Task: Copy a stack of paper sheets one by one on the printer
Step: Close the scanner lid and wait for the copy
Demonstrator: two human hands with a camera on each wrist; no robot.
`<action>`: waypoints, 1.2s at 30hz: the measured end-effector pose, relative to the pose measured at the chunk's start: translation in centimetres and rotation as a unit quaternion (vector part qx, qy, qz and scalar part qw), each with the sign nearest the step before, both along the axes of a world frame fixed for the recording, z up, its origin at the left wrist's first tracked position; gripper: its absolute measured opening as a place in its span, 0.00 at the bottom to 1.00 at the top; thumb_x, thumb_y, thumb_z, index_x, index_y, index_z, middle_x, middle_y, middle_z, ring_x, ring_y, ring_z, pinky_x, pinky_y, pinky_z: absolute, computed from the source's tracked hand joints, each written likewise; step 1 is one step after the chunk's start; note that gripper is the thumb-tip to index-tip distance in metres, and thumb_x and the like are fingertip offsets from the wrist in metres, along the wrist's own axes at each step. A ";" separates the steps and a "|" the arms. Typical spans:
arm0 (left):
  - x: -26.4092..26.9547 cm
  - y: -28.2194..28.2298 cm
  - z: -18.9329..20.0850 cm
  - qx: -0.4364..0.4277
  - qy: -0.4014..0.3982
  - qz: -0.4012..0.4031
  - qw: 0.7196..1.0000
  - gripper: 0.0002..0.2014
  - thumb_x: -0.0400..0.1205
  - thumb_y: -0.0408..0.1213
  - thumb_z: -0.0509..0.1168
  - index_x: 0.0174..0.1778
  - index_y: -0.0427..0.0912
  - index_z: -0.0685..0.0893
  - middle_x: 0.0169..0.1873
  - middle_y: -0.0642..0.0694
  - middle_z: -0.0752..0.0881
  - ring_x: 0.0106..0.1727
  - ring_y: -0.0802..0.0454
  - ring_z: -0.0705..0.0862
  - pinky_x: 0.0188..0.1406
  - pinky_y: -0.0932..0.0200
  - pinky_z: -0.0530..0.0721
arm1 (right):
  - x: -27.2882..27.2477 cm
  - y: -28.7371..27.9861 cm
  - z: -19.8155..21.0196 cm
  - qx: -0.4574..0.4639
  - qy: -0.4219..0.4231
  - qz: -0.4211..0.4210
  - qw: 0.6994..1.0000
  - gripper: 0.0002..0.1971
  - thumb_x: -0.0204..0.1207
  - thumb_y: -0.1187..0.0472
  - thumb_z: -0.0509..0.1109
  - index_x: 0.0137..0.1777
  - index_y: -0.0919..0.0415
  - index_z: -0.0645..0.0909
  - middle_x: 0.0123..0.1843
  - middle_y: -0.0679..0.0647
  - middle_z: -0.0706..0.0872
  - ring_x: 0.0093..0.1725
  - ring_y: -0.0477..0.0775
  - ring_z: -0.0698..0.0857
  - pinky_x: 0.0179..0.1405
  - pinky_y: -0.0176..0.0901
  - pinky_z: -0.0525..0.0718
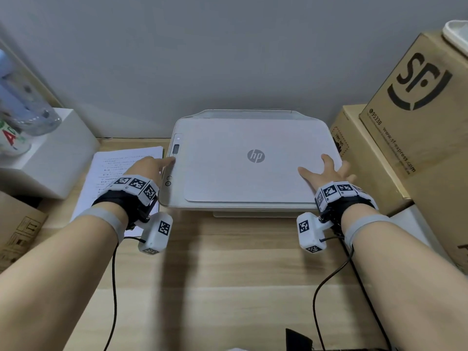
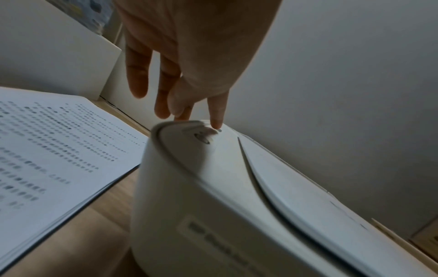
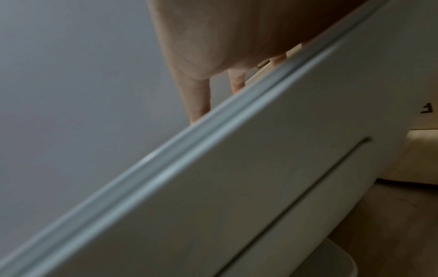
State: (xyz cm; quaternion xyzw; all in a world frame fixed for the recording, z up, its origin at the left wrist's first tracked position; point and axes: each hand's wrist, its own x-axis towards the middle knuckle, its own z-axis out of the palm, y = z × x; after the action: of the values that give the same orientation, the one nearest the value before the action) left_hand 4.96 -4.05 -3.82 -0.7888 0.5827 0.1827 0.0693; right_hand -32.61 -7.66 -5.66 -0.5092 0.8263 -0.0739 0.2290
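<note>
I am gripping nothing: my left hand (image 1: 145,166) is extending a straight forefinger to the control strip on the printer (image 1: 250,163), other fingers relaxed; my right hand (image 1: 326,171) is lying splayed and flat on the closed lid near its right edge.

The left wrist view is showing what the head view cannot: my fingertip (image 2: 217,123) touching the strip by a small button, at the printer's left corner. The right wrist view is showing only blurred lid edge and my fingers (image 3: 199,101) above it; contact cannot be told there.

The paper stack (image 1: 114,173) is lying on the wooden desk (image 1: 228,262) just left of the printer, partly under my left wrist; its printed text is unreadable.

Cardboard boxes (image 1: 415,117) are standing right of the printer, a white box (image 1: 58,153) left of it.
</note>
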 end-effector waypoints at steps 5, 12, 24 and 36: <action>-0.4 0.1 0.0 0.020 -0.037 -0.018 0.999 0.36 0.82 0.24 0.53 0.81 0.62 0.58 0.72 0.40 0.72 0.69 0.38 0.75 0.61 0.49 0.77 | 0.0 -0.1 0.0 -0.006 -0.004 -0.003 1.000 0.38 0.69 0.32 0.64 0.77 0.37 0.56 0.80 0.52 0.50 0.76 0.64 0.55 0.73 0.66 0.60; -0.6 0.0 -0.4 -0.072 -0.073 0.019 0.995 0.23 0.85 0.36 0.55 0.74 0.62 0.73 0.65 0.42 0.75 0.71 0.41 0.70 0.61 0.45 0.76 | 0.0 -0.1 -0.2 -0.015 -0.009 -0.010 1.000 0.37 0.68 0.32 0.65 0.76 0.37 0.57 0.78 0.52 0.52 0.75 0.62 0.57 0.71 0.64 0.61; -1.6 0.0 -0.1 -0.108 -0.046 0.034 0.992 0.24 0.79 0.23 0.61 0.66 0.52 0.82 0.64 0.39 0.75 0.70 0.39 0.66 0.64 0.44 0.71 | 0.1 0.1 0.0 -0.013 -0.003 -0.006 1.000 0.37 0.69 0.32 0.64 0.77 0.37 0.57 0.78 0.52 0.53 0.74 0.62 0.57 0.70 0.63 0.61; -2.6 1.4 -0.1 -0.129 0.012 0.074 0.989 0.19 0.85 0.36 0.57 0.73 0.51 0.75 0.67 0.38 0.73 0.69 0.38 0.67 0.63 0.46 0.71 | 0.0 0.2 0.5 0.000 -0.019 0.002 1.000 0.38 0.70 0.33 0.65 0.79 0.37 0.56 0.81 0.52 0.49 0.77 0.64 0.54 0.74 0.66 0.59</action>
State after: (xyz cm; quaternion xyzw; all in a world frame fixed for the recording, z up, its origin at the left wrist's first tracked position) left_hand 2.36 -2.66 -3.97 -0.8297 0.5425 0.1202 -0.0536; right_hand -32.59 -7.49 -5.12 -0.5097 0.8207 -0.0828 0.2444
